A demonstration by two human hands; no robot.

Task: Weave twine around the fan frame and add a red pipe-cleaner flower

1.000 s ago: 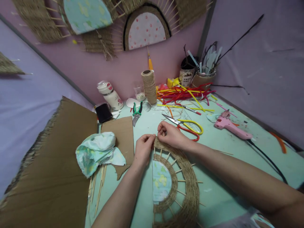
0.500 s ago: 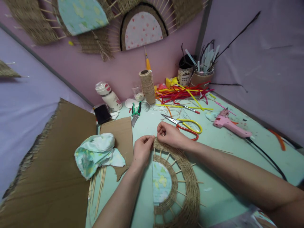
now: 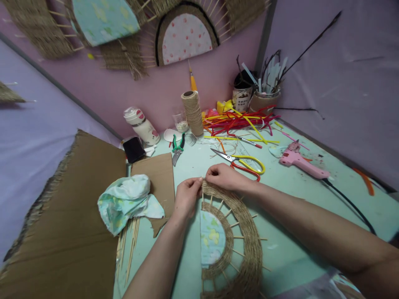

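Observation:
A half-round piece of woven twine (image 3: pixel 252 232) lies flat on the table, with thin sticks fanning out from a core of floral cloth (image 3: pixel 212 238). At its upper left corner, my left hand (image 3: pixel 188 195) pinches the end of the twine band between thumb and fingertips. My right hand (image 3: pixel 222 176) is closed at the band's top edge, right beside the left fingertips; whatever its fingers hold is too small to make out. Scissors (image 3: pixel 241 161) with yellow and red handles lie just beyond my right hand.
Cardboard (image 3: pixel 71 216) and crumpled cloth (image 3: pixel 124 201) lie left. Behind are pruning shears (image 3: pixel 178 148), a bottle (image 3: pixel 142 126), a twine spool (image 3: pixel 193 114) and coloured pipe cleaners (image 3: pixel 237 121). A pink glue gun (image 3: pixel 304 163) with a black cord lies right.
My right hand has moved slightly down and left, closer to the band's top edge. My left hand stays at the corner. The view has shifted a little.

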